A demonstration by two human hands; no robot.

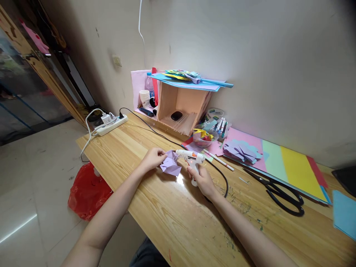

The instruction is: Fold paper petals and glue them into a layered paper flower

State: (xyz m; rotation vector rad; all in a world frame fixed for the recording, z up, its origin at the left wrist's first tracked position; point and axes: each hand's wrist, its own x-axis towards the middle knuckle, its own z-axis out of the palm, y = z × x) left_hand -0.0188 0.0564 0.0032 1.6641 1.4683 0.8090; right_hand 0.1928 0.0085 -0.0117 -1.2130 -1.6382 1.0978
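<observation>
My left hand [153,160] pinches the left edge of a folded purple paper piece [171,168], held just above the wooden table [172,215]. Wrapped around the handle of a white glue gun [194,163] is my right hand [204,181]. The glue gun's nozzle points left and is at the upper right part of the purple paper; whether it touches cannot be made out. A black cord runs from the gun's area along the table. Several cut purple paper pieces [241,151] lie to the right, behind the glue gun.
Black scissors [278,191] lie at right, beside coloured paper sheets [294,167]. A clear bowl [205,138] of paper scraps stands before a cardboard box [180,100]. A power strip [112,125] sits at the left table edge, above a red plastic bag [87,191] on the floor.
</observation>
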